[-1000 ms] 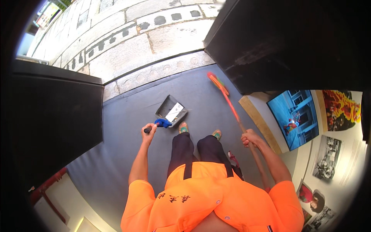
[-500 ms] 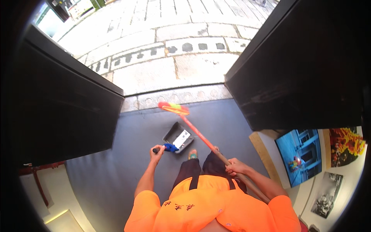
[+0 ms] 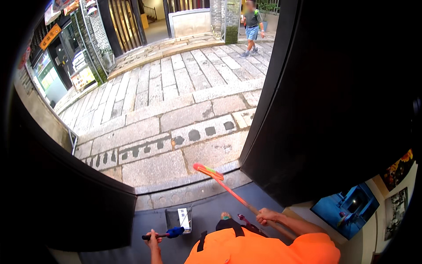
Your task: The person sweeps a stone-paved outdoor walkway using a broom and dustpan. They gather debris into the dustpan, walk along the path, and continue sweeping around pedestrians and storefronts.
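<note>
By the clamped fingers of the left hand (image 3: 152,240), a dark handle (image 3: 163,235) is gripped, just left of the dustpan (image 3: 172,218) and nearer the body; a blue wrapping (image 3: 176,232) is carried at the handle's far end. By the right hand (image 3: 266,216), to the right of the dustpan, a broom (image 3: 237,196) is held, the fingers being clamped round its pole. The dustpan itself is seen against the grey floor (image 3: 204,215), with a white sheet (image 3: 183,218) contained in it. The broom's red, orange and green head (image 3: 209,171) is held beyond the dustpan and to its right, near the stone sill (image 3: 154,200) (whether anything is touched by it cannot be told). Farther out, the dustpan is flanked by black panels (image 3: 316,110), and beyond it paving (image 3: 176,81) is crossed by a passer-by (image 3: 252,27).
</note>
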### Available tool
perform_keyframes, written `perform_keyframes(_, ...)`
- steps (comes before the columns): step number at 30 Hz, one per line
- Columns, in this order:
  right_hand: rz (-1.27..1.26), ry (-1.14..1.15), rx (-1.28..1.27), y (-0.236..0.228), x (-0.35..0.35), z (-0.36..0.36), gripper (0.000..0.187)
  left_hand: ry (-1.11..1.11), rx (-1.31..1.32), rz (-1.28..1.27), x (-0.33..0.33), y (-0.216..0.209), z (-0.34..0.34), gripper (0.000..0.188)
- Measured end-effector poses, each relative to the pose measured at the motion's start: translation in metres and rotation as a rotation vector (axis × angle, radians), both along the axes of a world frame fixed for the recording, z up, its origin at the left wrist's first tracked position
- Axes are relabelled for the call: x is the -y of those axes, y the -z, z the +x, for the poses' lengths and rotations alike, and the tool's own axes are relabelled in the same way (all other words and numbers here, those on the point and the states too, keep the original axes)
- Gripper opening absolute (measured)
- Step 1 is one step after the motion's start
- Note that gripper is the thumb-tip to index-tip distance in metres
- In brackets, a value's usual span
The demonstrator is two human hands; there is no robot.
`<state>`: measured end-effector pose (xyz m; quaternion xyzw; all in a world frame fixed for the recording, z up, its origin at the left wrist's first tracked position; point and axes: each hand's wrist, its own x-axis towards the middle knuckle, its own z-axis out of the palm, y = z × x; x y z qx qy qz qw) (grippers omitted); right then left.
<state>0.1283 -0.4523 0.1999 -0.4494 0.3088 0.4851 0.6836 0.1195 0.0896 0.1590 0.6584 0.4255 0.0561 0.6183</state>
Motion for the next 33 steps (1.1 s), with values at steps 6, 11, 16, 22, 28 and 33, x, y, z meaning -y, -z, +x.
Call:
perform_keyframes(6,0.103,-0.09,-0.064,0.022,-0.003,0.105,0.027,-0.191,0.106,0.076,-0.011,-0.01,0.071,0.027)
perform_keyframes(11,0.298,-0.102,-0.193,0.062,-0.024,0.19,0.033,-0.236,0.152,0.073,-0.024,-0.002,0.151,0.029)
perform_keyframes(16,0.259,-0.131,-0.197,0.041,-0.06,0.299,0.035,-0.219,0.123,0.01,-0.043,0.003,0.256,0.029)
perform_keyframes(22,0.232,-0.047,-0.05,0.013,-0.095,0.422,0.02,-0.241,0.114,-0.054,-0.066,0.023,0.368,0.024)
perform_keyframes(28,-0.248,-0.136,0.216,-0.018,-0.127,0.539,0.011,-0.239,0.125,-0.073,-0.091,0.019,0.467,0.024)
perform_keyframes(33,-0.608,-0.362,0.399,0.04,-0.132,0.617,0.011,-0.23,0.166,-0.066,-0.113,0.018,0.54,0.027)
